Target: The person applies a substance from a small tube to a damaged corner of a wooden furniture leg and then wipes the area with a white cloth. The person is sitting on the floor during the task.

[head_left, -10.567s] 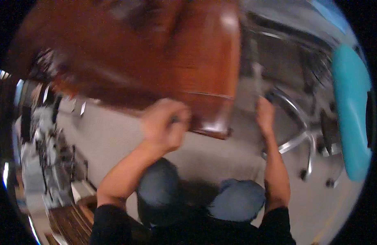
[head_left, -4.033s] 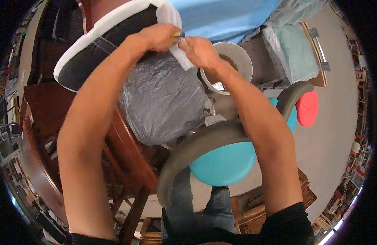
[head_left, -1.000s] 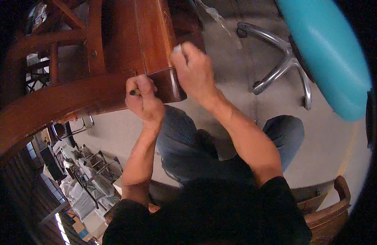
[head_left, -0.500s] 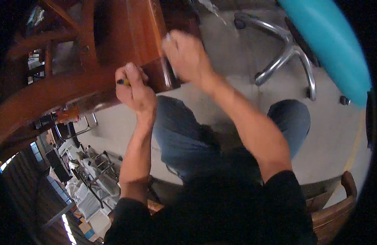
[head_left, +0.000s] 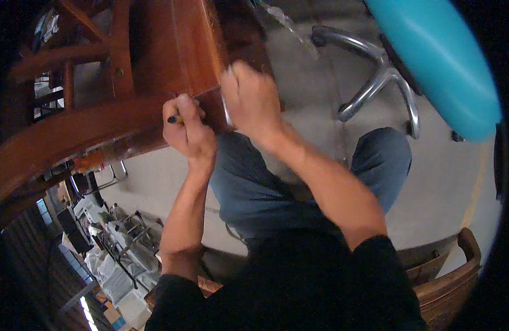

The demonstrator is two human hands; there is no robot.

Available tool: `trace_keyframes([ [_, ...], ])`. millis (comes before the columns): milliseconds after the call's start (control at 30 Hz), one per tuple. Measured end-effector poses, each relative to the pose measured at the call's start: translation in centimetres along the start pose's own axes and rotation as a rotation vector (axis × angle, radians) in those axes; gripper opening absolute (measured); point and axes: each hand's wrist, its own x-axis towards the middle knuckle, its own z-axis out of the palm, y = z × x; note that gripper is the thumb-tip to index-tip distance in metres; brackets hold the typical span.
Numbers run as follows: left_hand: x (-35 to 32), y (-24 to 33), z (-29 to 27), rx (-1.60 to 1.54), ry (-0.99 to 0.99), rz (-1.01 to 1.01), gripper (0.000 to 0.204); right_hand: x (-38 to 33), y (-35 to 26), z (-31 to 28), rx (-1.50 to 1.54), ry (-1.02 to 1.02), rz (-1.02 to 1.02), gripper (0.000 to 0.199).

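Observation:
My left hand (head_left: 189, 129) is closed around a stubby black-and-yellow handle (head_left: 175, 118); only its end shows, so the kind of tool cannot be told. That fist is at the near edge of a glossy reddish-brown wooden piece of furniture (head_left: 155, 49). Beside it, my right hand (head_left: 251, 99) is closed at the furniture's corner, with a small whitish bit showing between thumb and finger. What it grips is mostly hidden. A bright, narrow strip (head_left: 227, 110) runs down the wood just left of the right hand.
A teal-cushioned chair (head_left: 436, 60) with chrome legs (head_left: 370, 94) stands at the far right. Behind me at the lower right is a curved wooden chair part (head_left: 469, 254). Plastic-wrapped goods (head_left: 108, 265) lie at the lower left. My knees are below the wood.
My right hand has come down along the wood's edge, nearer the left hand. The left hand sits slightly lower and further right, still around the handle.

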Motion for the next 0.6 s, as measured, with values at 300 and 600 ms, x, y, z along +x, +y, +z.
trace_keyframes([
  [300, 0.0, 0.2, 0.2, -0.028, 0.027, 0.001, 0.035, 1.5, 2.7, 0.3, -0.141, -0.147, -0.221, 0.028],
  [600, -0.3, 0.4, 0.6, -0.074, 0.025, -0.024, 0.036, 0.9, 1.4, 0.5, 0.029, 0.084, -0.012, 0.026],
])
